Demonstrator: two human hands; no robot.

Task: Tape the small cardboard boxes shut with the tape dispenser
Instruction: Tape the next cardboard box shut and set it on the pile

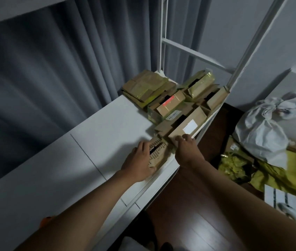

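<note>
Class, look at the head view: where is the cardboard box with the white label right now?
The box with the white label lies at the right edge of the white table, just beyond the right hand, whose fingertips touch its near end, in front of the box pile.

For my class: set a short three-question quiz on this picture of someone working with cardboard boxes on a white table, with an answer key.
1. True or false: the right hand touches the box with the white label.
2. Multiple choice: the left hand rests on
A. the white plastic bag
B. the small printed box at the table's near edge
C. the curtain
3. Fill in: the white plastic bag lies on the ____, to the right of the white table.

Key
1. True; its fingertips are on the near end of that box.
2. B
3. floor

No tape dispenser can be made out in this view.
</note>
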